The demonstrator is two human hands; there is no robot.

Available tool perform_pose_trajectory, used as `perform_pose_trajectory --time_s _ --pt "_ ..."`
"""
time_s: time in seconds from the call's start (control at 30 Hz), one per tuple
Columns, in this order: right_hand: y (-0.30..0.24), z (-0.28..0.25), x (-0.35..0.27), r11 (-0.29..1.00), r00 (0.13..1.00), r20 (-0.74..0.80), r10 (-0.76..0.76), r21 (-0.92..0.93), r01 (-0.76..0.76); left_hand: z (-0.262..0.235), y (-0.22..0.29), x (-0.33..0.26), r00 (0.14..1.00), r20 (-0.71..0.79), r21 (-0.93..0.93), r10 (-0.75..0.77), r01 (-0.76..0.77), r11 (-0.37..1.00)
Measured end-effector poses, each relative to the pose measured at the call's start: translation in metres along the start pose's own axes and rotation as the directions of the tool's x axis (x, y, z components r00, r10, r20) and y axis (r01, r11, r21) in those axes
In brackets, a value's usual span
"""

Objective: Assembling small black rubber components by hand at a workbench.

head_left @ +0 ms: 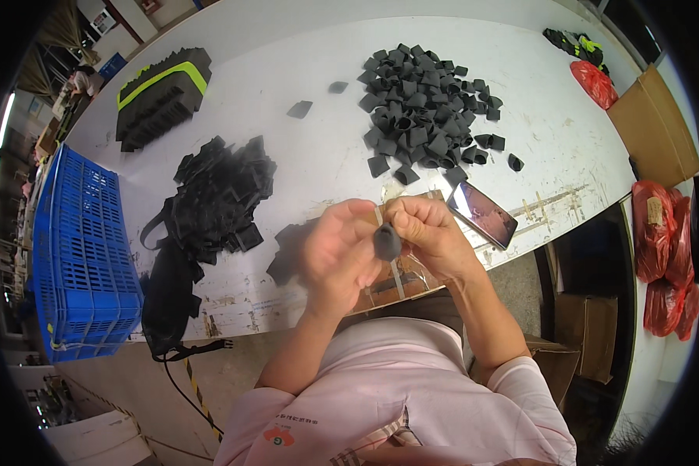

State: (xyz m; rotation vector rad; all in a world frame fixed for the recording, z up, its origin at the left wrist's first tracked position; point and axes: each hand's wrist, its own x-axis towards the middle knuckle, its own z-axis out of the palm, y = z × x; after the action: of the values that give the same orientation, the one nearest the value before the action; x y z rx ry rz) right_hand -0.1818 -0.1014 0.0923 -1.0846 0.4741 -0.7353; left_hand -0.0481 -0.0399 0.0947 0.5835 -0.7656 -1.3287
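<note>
My left hand (340, 252) and my right hand (427, 233) meet above the near edge of the white table (287, 62). Between their fingertips they pinch a small dark grey foam piece (386, 241), folded into a loop. Both hands grip it from opposite sides. A clear plastic strip (396, 276) hangs just under the hands. More flat foam pieces (287, 248) lie beside my left hand.
A big heap of folded grey pieces (423, 109) sits at the back. A black pile of straps (221, 194) lies left, with a blue crate (81, 248) beyond it. A phone (485, 213) lies by my right hand. Red bags (664, 256) and cardboard boxes (656, 128) stand right.
</note>
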Motion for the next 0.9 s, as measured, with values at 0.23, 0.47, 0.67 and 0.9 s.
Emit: perform_pose_trajectory --time_s 0.23,0.47,0.67,0.9 --pt "0.013 -0.01 0.006 0.997 0.998 0.055 0.014 -0.076 -0.01 -0.013 -0.008 0.001 0.995 -0.09 0.104 -0.032 0.041 0.994" --pt "0.001 0.002 -0.012 0.814 0.931 -0.238 -0.278 -0.573 0.097 -0.001 0.001 0.012 0.925 0.049 0.636 0.377 -0.321 0.702" --pt "-0.004 0.017 -0.022 0.41 0.785 0.019 -0.619 -0.845 0.343 -0.004 -0.003 0.01 0.941 0.134 0.574 0.311 -0.329 0.75" --pt "0.0 0.017 -0.019 0.257 0.753 0.085 -0.652 -0.91 0.325 -0.01 -0.004 0.008 0.95 0.042 0.563 0.31 -0.279 0.778"
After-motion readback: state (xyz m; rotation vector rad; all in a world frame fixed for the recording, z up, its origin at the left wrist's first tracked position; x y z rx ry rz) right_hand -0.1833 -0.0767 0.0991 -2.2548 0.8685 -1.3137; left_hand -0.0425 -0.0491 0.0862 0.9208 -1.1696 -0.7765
